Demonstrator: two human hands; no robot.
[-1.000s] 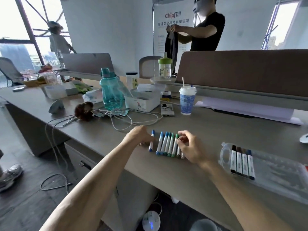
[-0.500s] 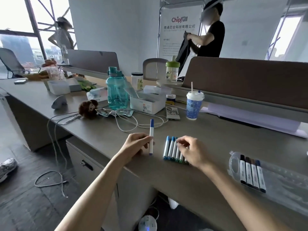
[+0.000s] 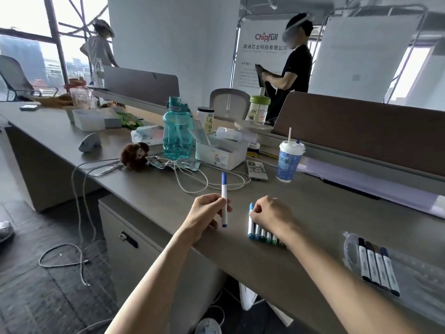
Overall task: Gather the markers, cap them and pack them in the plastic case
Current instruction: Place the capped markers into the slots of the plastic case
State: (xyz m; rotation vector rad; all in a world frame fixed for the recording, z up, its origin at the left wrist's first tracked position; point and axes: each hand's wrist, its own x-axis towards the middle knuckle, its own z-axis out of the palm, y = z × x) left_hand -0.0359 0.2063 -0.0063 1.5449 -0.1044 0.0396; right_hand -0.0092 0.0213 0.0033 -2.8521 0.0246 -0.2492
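Office tabletop (image 3: 313, 208), grey, with a partition behind. The left hand (image 3: 207, 213) held a blue marker (image 3: 224, 201) roughly upright, fingers and thumb closed round its white barrel, cap on at the top. Just to its right, the right hand (image 3: 272, 218) lay on a row of markers (image 3: 261, 233) lying side by side near the tabletop's front edge, fingers curled down over their far ends. The plastic case (image 3: 421, 273) lay well apart at the right, open, with four dark-capped markers (image 3: 378, 268) inside at its left end. A paper cup (image 3: 289, 162), water bottle (image 3: 177, 133) and loose cables (image 3: 192, 179) stood further back.
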